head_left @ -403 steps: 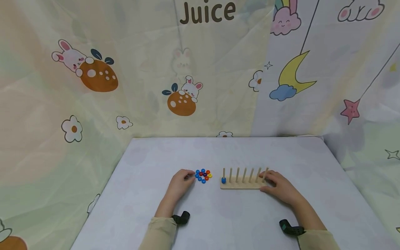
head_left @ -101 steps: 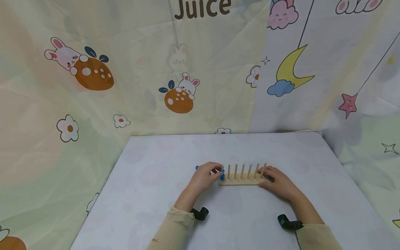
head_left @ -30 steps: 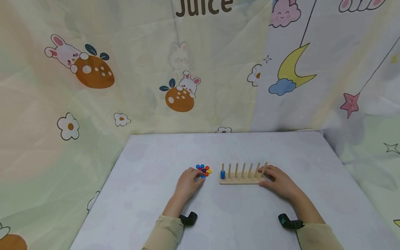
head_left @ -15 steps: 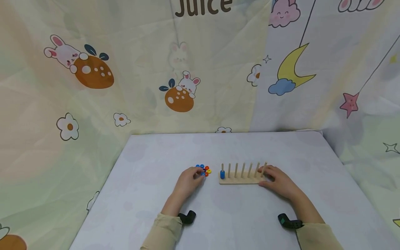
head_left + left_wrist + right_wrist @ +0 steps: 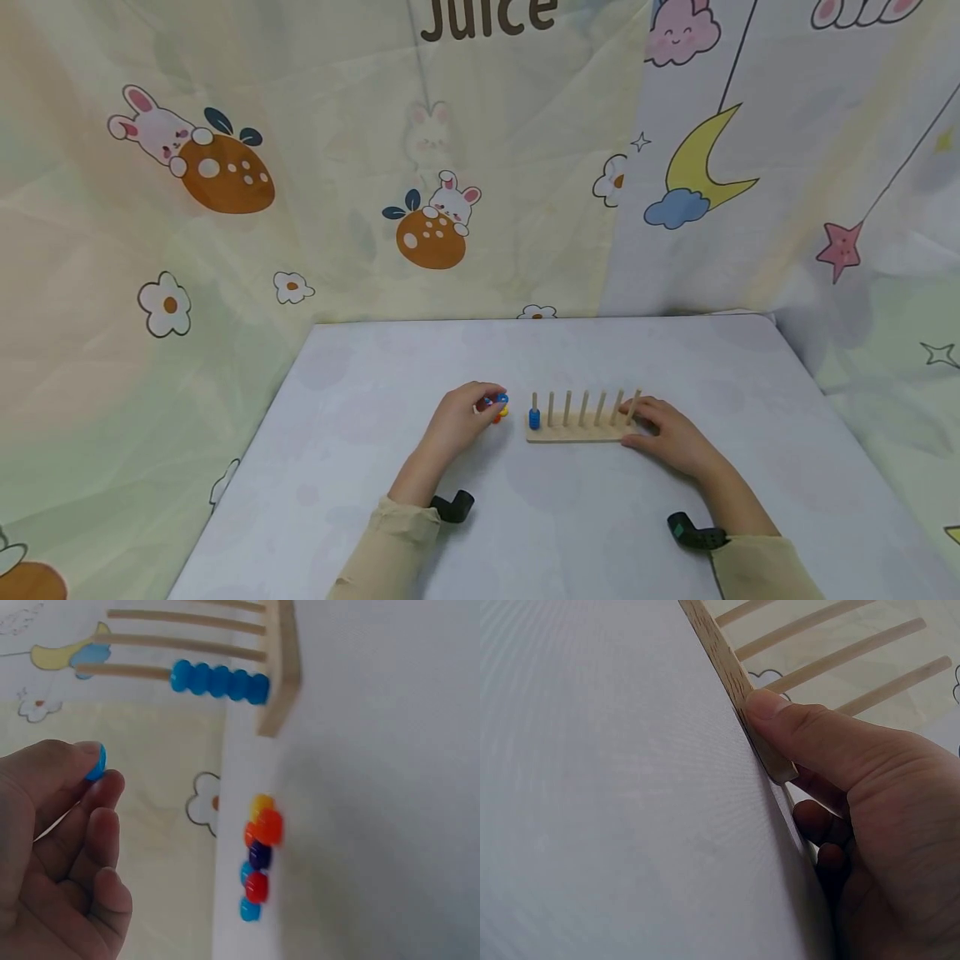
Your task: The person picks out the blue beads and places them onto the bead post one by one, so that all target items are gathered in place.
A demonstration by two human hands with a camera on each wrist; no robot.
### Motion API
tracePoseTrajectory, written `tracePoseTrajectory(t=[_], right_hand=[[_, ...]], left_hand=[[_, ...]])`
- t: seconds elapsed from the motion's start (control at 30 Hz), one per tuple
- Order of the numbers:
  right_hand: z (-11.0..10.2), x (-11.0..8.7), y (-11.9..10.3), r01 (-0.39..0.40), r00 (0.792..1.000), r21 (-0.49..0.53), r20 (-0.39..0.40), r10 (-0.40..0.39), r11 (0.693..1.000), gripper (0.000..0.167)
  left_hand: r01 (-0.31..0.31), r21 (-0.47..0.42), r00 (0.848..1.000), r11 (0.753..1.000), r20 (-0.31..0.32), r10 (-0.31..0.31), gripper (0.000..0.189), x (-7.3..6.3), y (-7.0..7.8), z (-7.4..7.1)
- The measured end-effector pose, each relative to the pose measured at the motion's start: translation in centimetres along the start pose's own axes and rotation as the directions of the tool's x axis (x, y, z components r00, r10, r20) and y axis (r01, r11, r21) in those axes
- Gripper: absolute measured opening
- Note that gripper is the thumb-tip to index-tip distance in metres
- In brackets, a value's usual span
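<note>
My left hand (image 5: 459, 423) pinches a small blue bead (image 5: 100, 762) between thumb and index finger, raised over the loose beads. Those loose beads (image 5: 260, 855), in red, orange, yellow, dark purple and blue, lie on the table, partly hidden by the hand in the head view. To their right stands a wooden peg rack (image 5: 573, 436) with several upright pegs. Several blue beads (image 5: 219, 681) are stacked on its leftmost peg; the other pegs I see are bare. At the rack's right end my right hand (image 5: 675, 437) grips the base, thumb (image 5: 780, 712) on the front edge.
The table (image 5: 570, 517) has a white cover and reaches back to a printed cloth backdrop (image 5: 525, 167). A dark wrist camera (image 5: 453, 507) sits at the left wrist and another dark camera (image 5: 693, 533) at the right.
Since half a second ago my left hand has risen from the loose beads with a blue bead. Earlier, it held a bead at the leftmost peg, whose stack has grown. My right hand stays.
</note>
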State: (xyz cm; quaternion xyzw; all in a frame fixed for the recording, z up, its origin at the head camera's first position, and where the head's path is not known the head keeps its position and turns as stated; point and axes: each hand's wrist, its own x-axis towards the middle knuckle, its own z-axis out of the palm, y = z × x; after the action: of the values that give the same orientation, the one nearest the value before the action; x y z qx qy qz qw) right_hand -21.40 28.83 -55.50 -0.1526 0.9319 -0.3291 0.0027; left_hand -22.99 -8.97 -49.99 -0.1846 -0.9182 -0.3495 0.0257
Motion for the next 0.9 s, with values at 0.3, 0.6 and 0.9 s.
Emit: tracePoseTrajectory(t=[0.3, 0.6, 0.9], right_hand=[[0.1, -0.1, 0.0, 0.016, 1.000, 0.001, -0.014, -0.016, 1.000, 0.051], [0.1, -0.1, -0.2, 0.029, 0.999, 0.003, -0.015, -0.029, 1.000, 0.051], [0.0, 0.0, 0.0, 0.008, 1.000, 0.010, 0.009, -0.008, 1.000, 0.052]], left_hand=[[-0.098, -0.021, 0.995, 0.995, 0.006, 0.098, 0.029, 1.0, 2.8, -0.5], [-0.136, -0.044, 0.990, 0.990, 0.028, 0.138, 0.027, 1.6, 3.7, 0.2], [-0.110, -0.045, 0.993, 0.993, 0.042, 0.112, 0.026, 1.6, 4.0, 0.6]])
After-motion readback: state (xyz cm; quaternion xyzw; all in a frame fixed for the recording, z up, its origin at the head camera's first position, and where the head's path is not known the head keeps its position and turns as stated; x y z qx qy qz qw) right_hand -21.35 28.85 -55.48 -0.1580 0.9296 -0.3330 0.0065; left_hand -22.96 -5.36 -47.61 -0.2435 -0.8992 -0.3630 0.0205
